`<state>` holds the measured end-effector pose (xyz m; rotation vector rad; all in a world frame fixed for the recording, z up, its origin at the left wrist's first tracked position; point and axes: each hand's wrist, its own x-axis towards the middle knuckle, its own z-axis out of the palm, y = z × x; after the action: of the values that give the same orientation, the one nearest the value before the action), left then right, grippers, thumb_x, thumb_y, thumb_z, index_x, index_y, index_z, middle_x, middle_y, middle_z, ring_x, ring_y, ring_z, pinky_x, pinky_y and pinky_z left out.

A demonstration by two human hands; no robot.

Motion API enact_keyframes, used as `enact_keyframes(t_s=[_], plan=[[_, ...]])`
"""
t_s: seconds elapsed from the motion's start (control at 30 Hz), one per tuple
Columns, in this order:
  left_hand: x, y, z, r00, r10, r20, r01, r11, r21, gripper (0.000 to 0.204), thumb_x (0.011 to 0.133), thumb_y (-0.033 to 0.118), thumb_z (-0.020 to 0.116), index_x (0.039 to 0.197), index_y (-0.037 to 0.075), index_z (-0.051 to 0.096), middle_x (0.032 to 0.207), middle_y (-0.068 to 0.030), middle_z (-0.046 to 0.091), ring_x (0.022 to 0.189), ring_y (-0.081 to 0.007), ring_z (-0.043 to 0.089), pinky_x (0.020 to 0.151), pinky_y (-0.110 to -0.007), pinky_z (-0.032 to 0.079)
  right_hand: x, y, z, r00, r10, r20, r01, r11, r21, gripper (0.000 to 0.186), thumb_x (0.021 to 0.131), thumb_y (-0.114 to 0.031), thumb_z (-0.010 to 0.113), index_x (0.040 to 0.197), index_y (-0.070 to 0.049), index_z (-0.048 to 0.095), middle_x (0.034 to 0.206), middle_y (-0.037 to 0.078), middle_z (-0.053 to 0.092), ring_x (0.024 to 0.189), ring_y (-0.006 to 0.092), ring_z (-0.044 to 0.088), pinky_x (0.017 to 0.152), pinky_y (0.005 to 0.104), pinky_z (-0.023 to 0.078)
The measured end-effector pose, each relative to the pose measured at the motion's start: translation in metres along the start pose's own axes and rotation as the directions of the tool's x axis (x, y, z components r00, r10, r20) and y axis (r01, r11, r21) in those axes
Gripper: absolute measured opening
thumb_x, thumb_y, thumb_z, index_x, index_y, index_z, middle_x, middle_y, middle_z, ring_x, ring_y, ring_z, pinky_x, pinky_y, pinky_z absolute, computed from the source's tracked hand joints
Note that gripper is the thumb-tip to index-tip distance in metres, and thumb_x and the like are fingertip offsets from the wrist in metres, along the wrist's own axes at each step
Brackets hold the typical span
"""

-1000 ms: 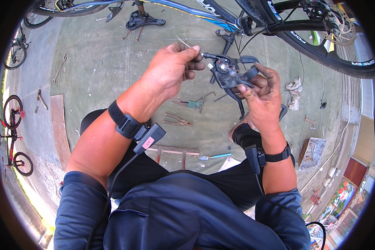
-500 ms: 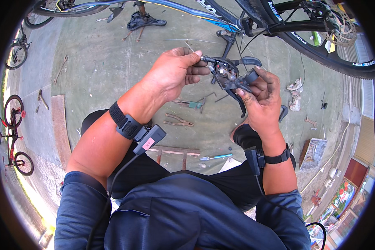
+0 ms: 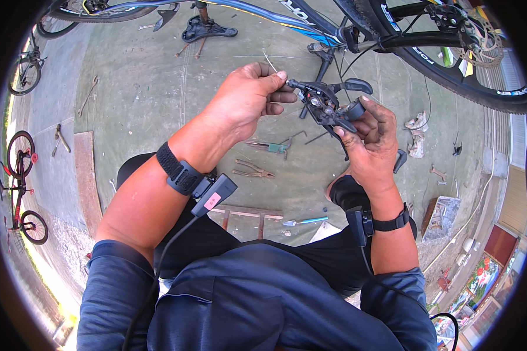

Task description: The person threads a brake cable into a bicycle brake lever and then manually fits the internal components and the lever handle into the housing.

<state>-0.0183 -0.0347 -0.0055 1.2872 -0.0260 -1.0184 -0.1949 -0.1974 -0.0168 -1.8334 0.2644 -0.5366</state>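
Observation:
My left hand [image 3: 252, 99] pinches a thin pale wire [image 3: 267, 59] between thumb and forefinger beside the end of a black bicycle shifter and brake lever assembly [image 3: 323, 103], its other fingers curled. My right hand [image 3: 370, 146] grips that assembly from the right, thumb below and fingers round its black clamp. The mechanism's silver bolts face up. Under it on the green floor lie pliers [image 3: 252, 172] and a green-handled tool [image 3: 275, 147]. Whether the wire enters the shifter is too small to tell.
A blue and black bicycle [image 3: 310, 26] spans the top, above a saddle [image 3: 208, 32]. Other bicycles [image 3: 20, 164] stand at left. Wrenches [image 3: 88, 96], a hammer [image 3: 58, 138], a rag [image 3: 416, 134], a blue-handled tool [image 3: 304, 221], a wooden frame [image 3: 246, 212] and a box [image 3: 442, 216] lie around me.
Both hands and the shifter have shifted slightly to the right. The shifter has tilted a little, and my left hand's fingertips are now closer to its end.

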Motion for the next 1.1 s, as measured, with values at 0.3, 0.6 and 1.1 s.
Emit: enact_keyframes(t_s=[0.3,0.6,1.1], plan=[[0.003,-0.002,0.000,0.994,0.097,-0.046,-0.094,0.994,0.055,0.019,0.098,0.017,0.058,0.107,0.001,0.054,0.099,-0.0076,0.065,0.087,-0.0155,0.067,0.063,-0.022,0.050,0.000,-0.003,0.003,1.000,-0.012,0.001,0.012,0.999,-0.043,0.061,0.079,0.006,0.075,0.131,-0.002,0.045,0.124,0.014,0.053,0.095,0.0202,0.068,0.076,0.0276,0.057],[0.003,-0.002,0.004,0.987,0.139,-0.083,-0.138,0.990,0.023,0.017,0.099,0.015,0.057,0.103,-0.001,0.051,0.098,-0.0117,0.065,0.083,-0.0180,0.069,0.066,-0.025,0.055,0.001,-0.007,0.003,0.998,0.051,0.021,-0.051,0.999,0.001,0.061,0.083,0.007,0.070,0.135,-0.002,0.039,0.114,0.014,0.058,0.103,0.0194,0.062,0.088,0.0311,0.053],[0.000,-0.001,0.005,0.985,0.141,-0.095,-0.146,0.988,-0.046,0.017,0.098,0.015,0.058,0.102,0.000,0.052,0.096,-0.0114,0.065,0.083,-0.0189,0.069,0.068,-0.026,0.057,0.003,-0.007,0.007,0.990,0.138,-0.035,-0.133,0.984,0.117,0.063,0.082,-0.002,0.075,0.133,-0.003,0.038,0.108,0.014,0.061,0.094,0.0185,0.066,0.078,0.0265,0.054]])
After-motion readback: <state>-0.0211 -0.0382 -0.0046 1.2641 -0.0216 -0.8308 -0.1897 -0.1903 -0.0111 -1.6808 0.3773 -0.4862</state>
